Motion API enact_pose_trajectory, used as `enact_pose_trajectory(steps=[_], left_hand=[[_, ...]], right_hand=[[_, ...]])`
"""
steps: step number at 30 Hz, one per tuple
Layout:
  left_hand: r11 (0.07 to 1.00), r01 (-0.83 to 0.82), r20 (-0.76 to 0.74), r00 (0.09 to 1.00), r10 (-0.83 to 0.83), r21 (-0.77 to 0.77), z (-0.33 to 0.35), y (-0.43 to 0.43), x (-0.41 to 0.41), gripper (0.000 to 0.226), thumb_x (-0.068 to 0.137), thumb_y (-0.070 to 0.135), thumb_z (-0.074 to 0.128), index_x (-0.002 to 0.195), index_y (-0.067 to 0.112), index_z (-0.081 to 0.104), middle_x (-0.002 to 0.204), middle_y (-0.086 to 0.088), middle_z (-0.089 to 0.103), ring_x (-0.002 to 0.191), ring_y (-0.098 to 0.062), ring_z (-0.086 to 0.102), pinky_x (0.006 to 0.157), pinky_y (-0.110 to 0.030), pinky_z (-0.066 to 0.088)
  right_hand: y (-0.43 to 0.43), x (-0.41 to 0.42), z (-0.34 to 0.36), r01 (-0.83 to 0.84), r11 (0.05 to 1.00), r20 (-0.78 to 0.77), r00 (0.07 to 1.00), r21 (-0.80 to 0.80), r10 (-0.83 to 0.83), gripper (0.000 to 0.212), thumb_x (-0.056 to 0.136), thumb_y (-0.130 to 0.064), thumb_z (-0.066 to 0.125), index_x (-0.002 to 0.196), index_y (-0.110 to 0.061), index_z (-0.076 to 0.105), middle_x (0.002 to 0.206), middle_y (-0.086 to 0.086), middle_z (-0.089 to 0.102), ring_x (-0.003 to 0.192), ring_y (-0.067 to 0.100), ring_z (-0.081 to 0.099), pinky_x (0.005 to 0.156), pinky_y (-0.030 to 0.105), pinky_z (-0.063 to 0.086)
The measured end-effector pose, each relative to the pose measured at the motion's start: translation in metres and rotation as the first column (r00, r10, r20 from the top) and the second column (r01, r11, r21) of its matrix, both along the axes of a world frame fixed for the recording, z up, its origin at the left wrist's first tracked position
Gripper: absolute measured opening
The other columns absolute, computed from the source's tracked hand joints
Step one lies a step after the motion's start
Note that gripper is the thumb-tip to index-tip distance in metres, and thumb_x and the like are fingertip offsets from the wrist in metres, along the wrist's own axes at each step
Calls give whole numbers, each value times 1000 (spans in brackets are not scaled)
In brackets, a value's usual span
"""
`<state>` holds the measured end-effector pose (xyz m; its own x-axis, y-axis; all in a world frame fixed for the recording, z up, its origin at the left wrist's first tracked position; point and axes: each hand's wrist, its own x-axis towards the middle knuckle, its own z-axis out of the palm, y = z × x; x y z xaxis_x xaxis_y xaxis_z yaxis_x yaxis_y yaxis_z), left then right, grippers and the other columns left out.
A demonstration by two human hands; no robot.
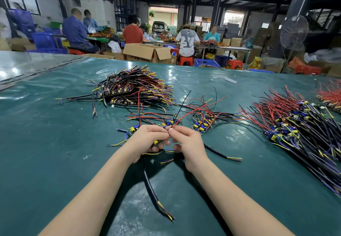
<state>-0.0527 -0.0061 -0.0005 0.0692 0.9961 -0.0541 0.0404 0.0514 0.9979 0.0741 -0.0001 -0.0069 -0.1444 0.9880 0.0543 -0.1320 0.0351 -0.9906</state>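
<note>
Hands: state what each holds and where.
The left hand grips a board by its body; the right hand pinches the board's red and black wires near their base.

The table (55,143) is covered with glossy, wrinkled green plastic sheeting. On it, the black cable (150,186) is sheathed in smooth plastic; beyond the table, a box (140,51) is made of matt cardboard.
</note>
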Motion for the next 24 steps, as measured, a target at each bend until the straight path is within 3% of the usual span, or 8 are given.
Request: enact_pose_trajectory(steps=[3, 7, 11, 18, 24], left_hand=[[1000, 29, 22, 999, -29, 6, 3, -1, 4, 29, 87, -1, 54, 65, 13, 65, 51, 1, 61, 38, -3, 44, 35, -11, 31], [997, 76, -32, 997, -76, 2, 4, -3, 4, 21, 88, -1, 53, 73, 8, 65, 48, 3, 59, 37, -2, 43, 35, -9, 29], [995, 104, -122, 987, -103, 1, 3, -3, 4, 21, 88, 0, 54, 75, 10, 67, 48, 4, 59, 37, -2, 43, 36, -9, 29], [996, 89, -226, 970, -88, -6, 0, -3, 0, 22, 87, -1, 54, 76, 12, 68, 49, 5, 60, 38, -1, 43, 37, -9, 30], [990, 137, -270, 955, -121, 40, 0, -5, 3, 23, 87, -1, 54, 80, 16, 67, 50, 5, 62, 39, -2, 44, 40, -9, 31]], right_hand=[[3, 1, 4, -13, 988, -290, 957, -151, -32, 17, 88, -3, 54, 74, -9, 62, 47, -7, 57, 42, 1, 51, 38, 10, 34], [12, 7, 8, -5, 957, -555, 815, -291, -164, 19, 90, 1, 50, 74, -5, 58, 39, -7, 49, 32, 0, 42, 33, 11, 34], [20, 20, 9, 67, 943, -561, 789, -327, -250, 19, 89, 0, 52, 73, -7, 59, 39, -6, 49, 32, 1, 42, 34, 10, 37], [29, 43, 10, 143, 950, -560, 780, -277, -280, 18, 90, -1, 53, 76, -12, 56, 49, 0, 65, 40, 3, 58, 41, 13, 48], [31, 49, 13, 155, 915, -550, 757, -372, -352, 19, 88, -1, 53, 70, -6, 55, 42, 1, 60, 33, 2, 52, 36, 14, 45]])
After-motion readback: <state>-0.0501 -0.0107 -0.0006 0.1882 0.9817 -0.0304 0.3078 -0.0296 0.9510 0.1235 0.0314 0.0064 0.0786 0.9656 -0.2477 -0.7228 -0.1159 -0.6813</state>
